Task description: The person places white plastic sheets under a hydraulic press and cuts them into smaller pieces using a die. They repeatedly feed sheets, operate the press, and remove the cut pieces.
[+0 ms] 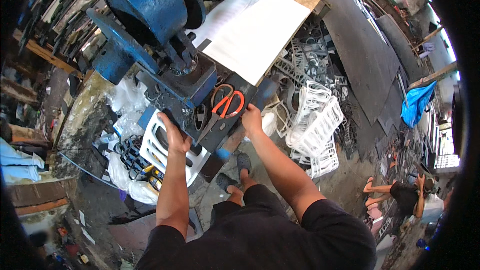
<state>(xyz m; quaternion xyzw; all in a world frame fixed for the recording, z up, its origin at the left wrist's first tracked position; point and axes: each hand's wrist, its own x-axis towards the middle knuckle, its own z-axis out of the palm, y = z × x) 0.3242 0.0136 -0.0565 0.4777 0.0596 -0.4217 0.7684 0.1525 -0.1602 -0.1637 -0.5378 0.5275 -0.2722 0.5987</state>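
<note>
A blue press machine (145,10) stands in front of me with a dark, worn bed. My left hand (173,134) lies with fingers extended over a white sheet with slotted cut-outs (150,151), at the bed's left side; the hand hides part of the sheet. Scissors with orange handles (231,104) rest on the bed between my hands, blades toward me. My right hand (252,120) is closed at the bed's right edge, by the corner of a large white sheet (257,32); its fingertips and anything in them are hidden.
White cut-out scraps (315,125) are heaped on the floor to the right. Clear plastic bags (127,100) and black scraps lie left of the machine. Large dark sheets (360,45) lean at the right. Another person (405,197) sits low at the far right.
</note>
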